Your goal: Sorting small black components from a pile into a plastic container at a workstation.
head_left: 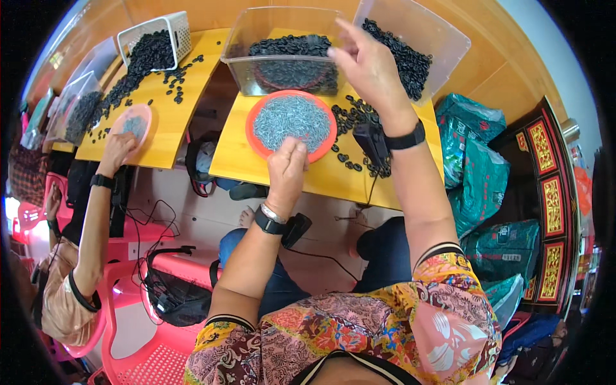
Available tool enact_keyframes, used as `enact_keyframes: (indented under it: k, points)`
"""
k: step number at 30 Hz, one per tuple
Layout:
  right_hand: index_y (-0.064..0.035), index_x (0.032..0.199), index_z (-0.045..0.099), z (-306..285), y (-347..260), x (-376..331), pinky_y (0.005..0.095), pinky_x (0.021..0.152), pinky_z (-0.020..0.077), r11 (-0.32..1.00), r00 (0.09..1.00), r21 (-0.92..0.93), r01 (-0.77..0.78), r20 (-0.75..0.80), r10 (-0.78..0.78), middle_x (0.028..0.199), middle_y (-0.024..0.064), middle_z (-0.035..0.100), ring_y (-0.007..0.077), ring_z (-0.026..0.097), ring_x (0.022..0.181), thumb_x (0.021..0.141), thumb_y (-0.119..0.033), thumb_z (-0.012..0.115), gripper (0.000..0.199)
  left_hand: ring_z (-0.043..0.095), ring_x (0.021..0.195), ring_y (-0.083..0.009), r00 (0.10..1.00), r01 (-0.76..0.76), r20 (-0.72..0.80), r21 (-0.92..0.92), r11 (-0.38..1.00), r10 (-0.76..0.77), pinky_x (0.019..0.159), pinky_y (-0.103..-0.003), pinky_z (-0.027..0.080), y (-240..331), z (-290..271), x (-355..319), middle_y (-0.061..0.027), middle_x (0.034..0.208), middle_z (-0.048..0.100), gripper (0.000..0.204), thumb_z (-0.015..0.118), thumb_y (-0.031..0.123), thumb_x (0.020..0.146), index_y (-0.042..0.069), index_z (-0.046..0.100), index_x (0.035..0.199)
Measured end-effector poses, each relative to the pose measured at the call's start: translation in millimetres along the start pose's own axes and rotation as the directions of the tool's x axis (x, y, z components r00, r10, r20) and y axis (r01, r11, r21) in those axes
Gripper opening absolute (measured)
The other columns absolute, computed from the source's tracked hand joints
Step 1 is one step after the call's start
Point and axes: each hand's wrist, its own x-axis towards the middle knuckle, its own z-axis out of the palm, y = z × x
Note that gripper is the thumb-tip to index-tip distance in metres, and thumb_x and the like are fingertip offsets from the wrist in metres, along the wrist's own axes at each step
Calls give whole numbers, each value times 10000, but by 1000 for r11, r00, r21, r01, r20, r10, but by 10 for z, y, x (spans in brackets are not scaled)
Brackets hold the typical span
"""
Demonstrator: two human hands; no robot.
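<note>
My left hand (287, 170) is closed, with its fingertips pressed together over the near edge of a round orange plate (251, 130). Whatever it may pinch is hidden. A heap of small silvery screws (289, 119) fills the plate. My right hand (367, 61) is raised at the right end of a clear plastic bin (234, 70), thumb and fingers apart, slightly blurred, with nothing visible in it. Inside that bin lie many black oval plastic parts (292, 48). Both wrists wear black bands.
A second clear bin (443, 54) with black parts leans at the back right. Loose black parts and a black device (371, 144) lie on the yellow table (231, 157). At left, a co-worker's hand (119, 149) reaches to a pink plate beside a tipped white basket (183, 38). Green bags (478, 173) stand right.
</note>
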Motion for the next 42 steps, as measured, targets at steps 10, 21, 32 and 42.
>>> enact_keyframes:
  k: [10, 21, 32, 42]
  points:
    - [1, 942, 666, 52, 409, -1154, 248, 650, 459, 906, 882, 172, -387, 354, 309, 832, 59, 651, 113, 588, 728, 811, -109, 635, 174, 434, 518, -81, 998, 46, -27, -91, 995, -48, 489, -239, 360, 106, -2, 48, -13, 569, 472, 195, 471, 108, 911, 9, 517, 749]
    - [-40, 897, 669, -67, 680, -1383, 333, 643, 478, 952, 869, -112, -285, 390, 305, 806, 120, 641, 262, 624, 703, 755, -157, 658, 185, 446, 543, -91, 992, 106, 72, 15, 994, -107, 515, -241, 373, 101, 99, -50, -14, 596, 478, 187, 463, 91, 909, 19, 493, 738]
    - [-70, 901, 674, -150, 977, -1482, 398, 724, 477, 885, 834, -384, -261, 372, 407, 838, 105, 627, 297, 608, 823, 716, -136, 653, 197, 443, 591, -96, 991, 103, 89, -18, 994, -102, 558, -238, 383, 127, 116, -46, -14, 642, 464, 179, 450, 88, 923, 24, 480, 759]
    - [-65, 742, 664, -154, 811, -1413, 428, 648, 486, 946, 789, -180, -269, 522, 324, 709, 152, 625, 340, 612, 724, 714, -129, 590, 101, 441, 597, -91, 991, 102, 82, 19, 995, -103, 561, -235, 381, 112, 83, -63, -13, 651, 467, 205, 452, 124, 935, 25, 478, 757]
